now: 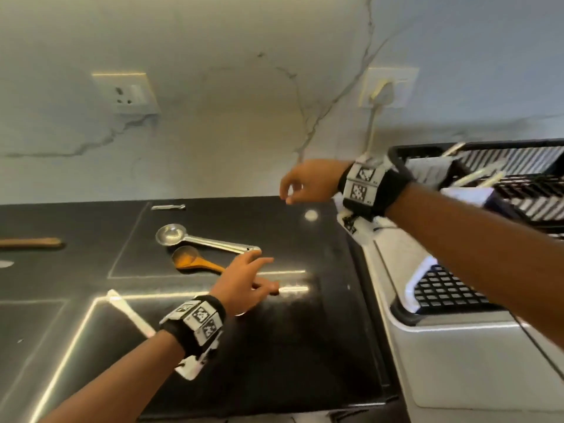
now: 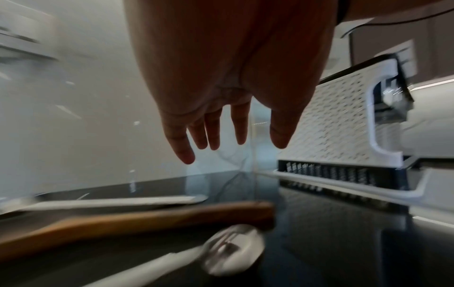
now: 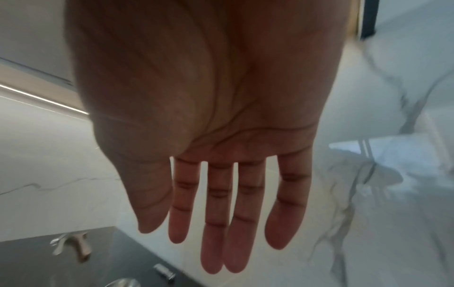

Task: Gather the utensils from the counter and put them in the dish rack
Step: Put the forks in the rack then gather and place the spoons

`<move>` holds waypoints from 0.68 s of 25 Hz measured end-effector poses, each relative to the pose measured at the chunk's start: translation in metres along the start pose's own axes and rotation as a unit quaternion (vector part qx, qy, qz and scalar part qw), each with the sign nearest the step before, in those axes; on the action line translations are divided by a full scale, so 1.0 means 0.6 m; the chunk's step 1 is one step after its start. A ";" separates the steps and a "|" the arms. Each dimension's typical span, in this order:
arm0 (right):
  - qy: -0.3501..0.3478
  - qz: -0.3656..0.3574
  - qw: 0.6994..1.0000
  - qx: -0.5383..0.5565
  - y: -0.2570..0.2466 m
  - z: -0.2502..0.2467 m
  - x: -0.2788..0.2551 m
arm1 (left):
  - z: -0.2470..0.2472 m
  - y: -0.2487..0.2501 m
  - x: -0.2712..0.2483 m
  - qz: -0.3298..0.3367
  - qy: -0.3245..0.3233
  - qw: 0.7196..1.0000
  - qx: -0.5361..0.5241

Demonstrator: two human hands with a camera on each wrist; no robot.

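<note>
Now the pick-up begins: left hand (image 1: 244, 277), fingers spread and empty, hovers over the wooden spoon (image 1: 195, 261) (steel ladle (image 1: 201, 238) beside it). Right hand (image 1: 308, 181) hangs empty, fingers straight; next, close on a handle.

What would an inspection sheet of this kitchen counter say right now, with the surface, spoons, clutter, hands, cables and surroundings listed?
Surface: glossy black counter, reflecting light strips.
Job's things: steel ladle and wooden spoon lie side by side; a steel spoon lies near them in the left wrist view; dish rack at the right already holds utensils.
Clutter: white utensil, small metal piece, wooden handle at far left.
Hands: left hand open over the spoon handles; right hand open, holding nothing.
Cables: white cord hangs from a plugged wall socket.
Surroundings: veined marble backsplash, second socket.
</note>
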State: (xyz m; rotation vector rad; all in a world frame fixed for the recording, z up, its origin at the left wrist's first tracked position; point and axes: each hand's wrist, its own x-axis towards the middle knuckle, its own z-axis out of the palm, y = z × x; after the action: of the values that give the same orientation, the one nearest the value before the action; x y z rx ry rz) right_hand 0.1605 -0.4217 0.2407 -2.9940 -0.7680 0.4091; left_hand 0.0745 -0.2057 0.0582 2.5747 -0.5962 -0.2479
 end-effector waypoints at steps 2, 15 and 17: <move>-0.024 -0.020 0.999 0.015 -0.057 0.070 0.046 | -0.023 -0.105 -0.059 -0.072 0.009 0.997 0.023; -0.071 0.064 0.992 0.083 -0.235 0.355 0.106 | -0.064 -0.351 -0.234 -0.193 -0.037 0.978 0.067; -0.080 0.067 0.989 0.109 -0.241 0.359 0.109 | -0.064 -0.356 -0.235 -0.182 -0.040 0.979 0.077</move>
State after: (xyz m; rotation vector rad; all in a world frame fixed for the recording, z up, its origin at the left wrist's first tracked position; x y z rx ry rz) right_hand 0.0924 -0.2727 0.0289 -2.8393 -0.4937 0.6967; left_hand 0.0381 0.0426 -0.0043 2.8240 -0.1695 -0.4455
